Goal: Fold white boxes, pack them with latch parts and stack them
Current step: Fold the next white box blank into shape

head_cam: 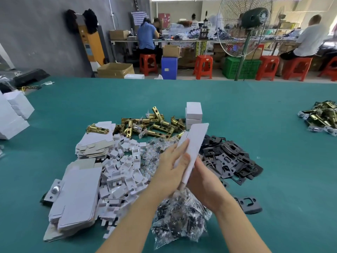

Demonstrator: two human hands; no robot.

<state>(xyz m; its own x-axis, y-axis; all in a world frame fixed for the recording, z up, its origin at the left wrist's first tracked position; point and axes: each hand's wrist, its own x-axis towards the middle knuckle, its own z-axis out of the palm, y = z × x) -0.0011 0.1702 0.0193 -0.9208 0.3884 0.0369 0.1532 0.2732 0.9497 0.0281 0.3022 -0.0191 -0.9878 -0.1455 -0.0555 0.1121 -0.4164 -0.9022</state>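
Both of my hands hold one flat white box blank (196, 143) upright over the green table (255, 125). My left hand (171, 170) lies along its left side with straight fingers. My right hand (202, 183) grips its lower right edge. Stacks of flat blanks (78, 194) lie at the lower left, with white inserts (124, 172) beside them. Brass latch bolts (153, 125) are heaped behind. Folded white boxes (193, 114) are stacked behind the blank. Black strike plates (231, 157) lie to the right. Clear screw bags (180, 218) sit under my wrists.
More white boxes (12, 114) are stacked at the table's left edge. Another latch pile (321, 117) lies at the far right. A lone black plate (249, 205) rests near my right forearm. Beyond the table stand a fan (246, 26), red stools, and seated workers.
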